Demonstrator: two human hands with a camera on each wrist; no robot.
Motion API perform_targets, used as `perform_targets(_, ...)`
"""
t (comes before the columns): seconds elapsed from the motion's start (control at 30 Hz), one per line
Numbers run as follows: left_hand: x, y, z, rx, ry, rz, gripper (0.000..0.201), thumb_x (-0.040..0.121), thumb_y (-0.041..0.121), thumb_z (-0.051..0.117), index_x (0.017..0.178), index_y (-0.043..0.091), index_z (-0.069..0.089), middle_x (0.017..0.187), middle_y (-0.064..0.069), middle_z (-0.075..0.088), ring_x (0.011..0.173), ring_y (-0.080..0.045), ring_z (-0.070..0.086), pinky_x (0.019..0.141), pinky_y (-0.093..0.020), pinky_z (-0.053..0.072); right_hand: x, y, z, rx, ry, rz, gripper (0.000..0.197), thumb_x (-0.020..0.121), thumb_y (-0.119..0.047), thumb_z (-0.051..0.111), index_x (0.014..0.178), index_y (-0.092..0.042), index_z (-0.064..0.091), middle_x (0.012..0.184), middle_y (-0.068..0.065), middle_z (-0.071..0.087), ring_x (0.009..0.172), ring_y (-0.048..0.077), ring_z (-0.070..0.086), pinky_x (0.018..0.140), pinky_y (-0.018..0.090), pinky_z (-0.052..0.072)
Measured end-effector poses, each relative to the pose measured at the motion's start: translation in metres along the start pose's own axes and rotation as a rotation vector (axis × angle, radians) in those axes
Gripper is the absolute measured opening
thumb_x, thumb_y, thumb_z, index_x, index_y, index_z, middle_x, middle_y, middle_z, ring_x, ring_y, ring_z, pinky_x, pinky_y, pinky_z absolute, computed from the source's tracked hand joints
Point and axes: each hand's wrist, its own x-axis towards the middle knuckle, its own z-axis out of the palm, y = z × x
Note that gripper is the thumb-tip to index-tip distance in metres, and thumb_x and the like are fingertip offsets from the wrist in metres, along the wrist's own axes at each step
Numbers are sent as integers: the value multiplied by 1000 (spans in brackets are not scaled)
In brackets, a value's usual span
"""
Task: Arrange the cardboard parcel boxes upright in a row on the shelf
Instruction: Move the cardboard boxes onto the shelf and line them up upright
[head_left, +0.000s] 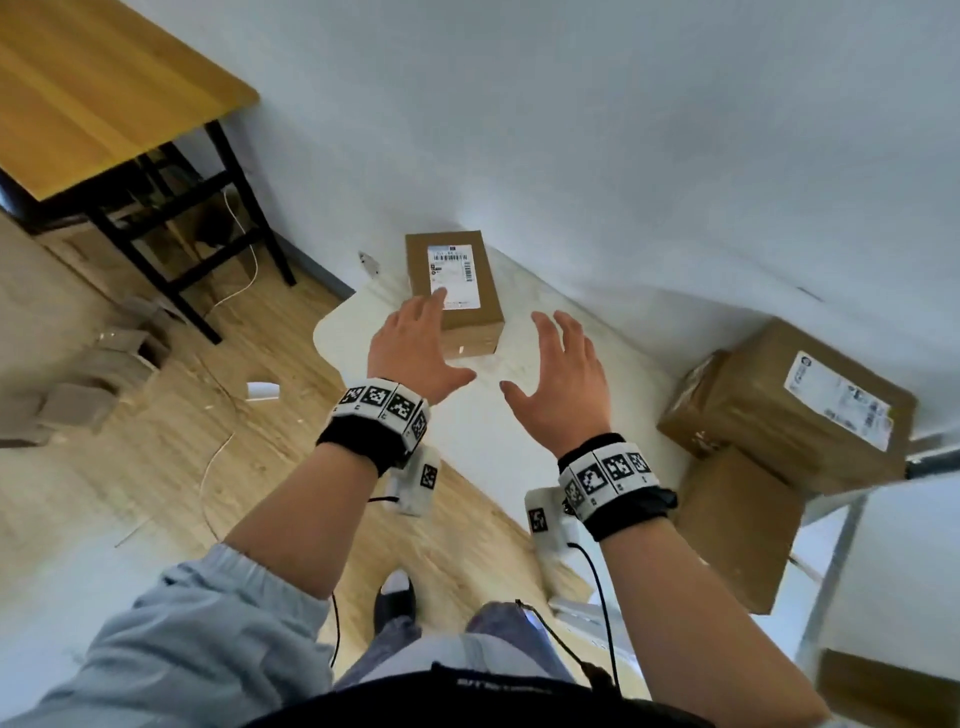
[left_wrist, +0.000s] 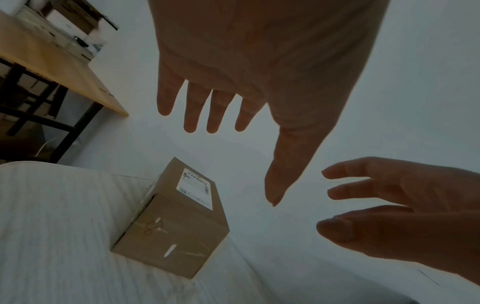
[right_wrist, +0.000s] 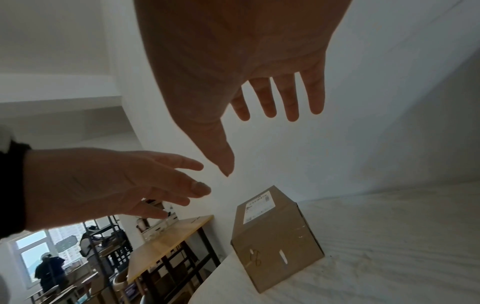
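A small cardboard parcel box (head_left: 453, 291) lies on the white shelf top (head_left: 623, 364) by the wall, its labelled face up. My left hand (head_left: 428, 343) hovers open just left of and above it, fingertips over the label's edge. A little to the box's right my right hand (head_left: 550, 364) is spread open. Neither hand holds anything. The left wrist view shows the left hand (left_wrist: 207, 102) well above the box (left_wrist: 176, 216), not touching it. In the right wrist view the right hand (right_wrist: 259, 92) is also clear of the box (right_wrist: 275, 232).
Two larger cardboard boxes sit at the shelf's right end, one labelled (head_left: 789, 405) atop another (head_left: 737, 530). A wooden table with black legs (head_left: 104, 93) stands at the left over a floor with cardboard scraps (head_left: 104, 364). The wall runs right behind the shelf.
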Motion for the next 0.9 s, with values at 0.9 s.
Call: perform_targets(0.9, 235, -63, 48, -267, -322, -409, 84, 77, 51, 77, 137, 13, 33, 126, -7, 63, 111, -28, 61, 91, -43, 52, 262, 7, 123, 267, -407, 185, 70, 81, -58, 69, 133, -18, 42, 117, 0, 67, 102, 22, 66, 86, 39, 55)
